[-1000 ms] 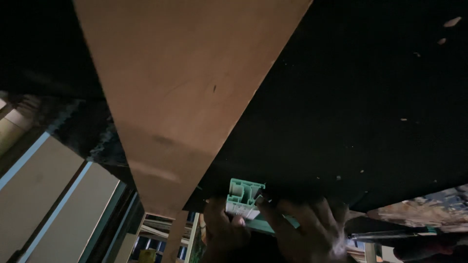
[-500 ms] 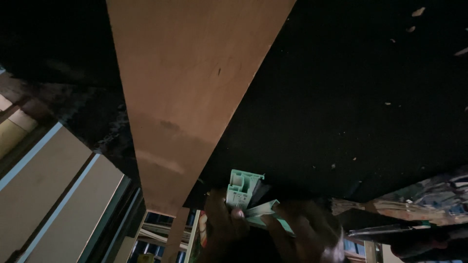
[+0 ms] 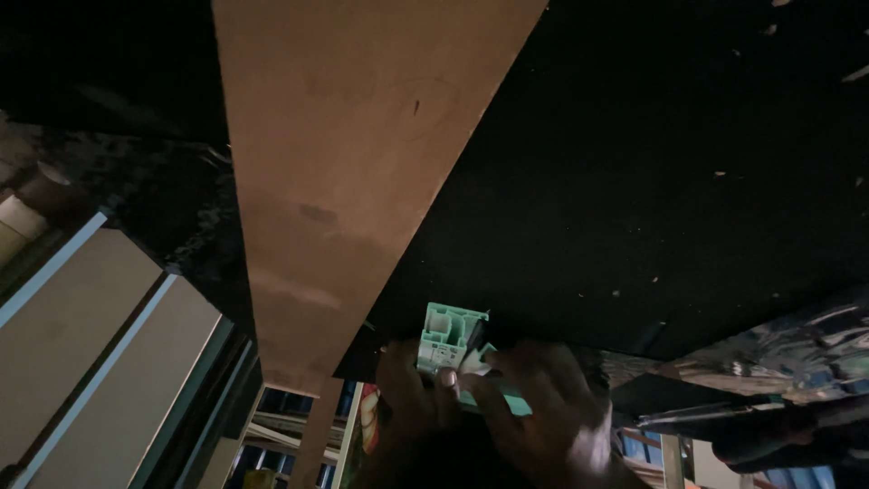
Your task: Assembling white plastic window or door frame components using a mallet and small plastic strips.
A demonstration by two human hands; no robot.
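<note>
Holding a small green plastic clip block (image 3: pixel 450 340) up against the dark ceiling panel (image 3: pixel 652 181), beside the brown wooden plank (image 3: pixel 344 154). Left hand (image 3: pixel 409 394) and right hand (image 3: pixel 543 412) both pinching it. Looks light, rigid, probably brittle; best gripped by its lower edges.

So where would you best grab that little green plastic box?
By the green plastic box's lower end, from below: both hands, left hand and right hand, already meet there. Its open-celled top presses toward the dark panel, beside the wooden board, leaving no room above.
</note>
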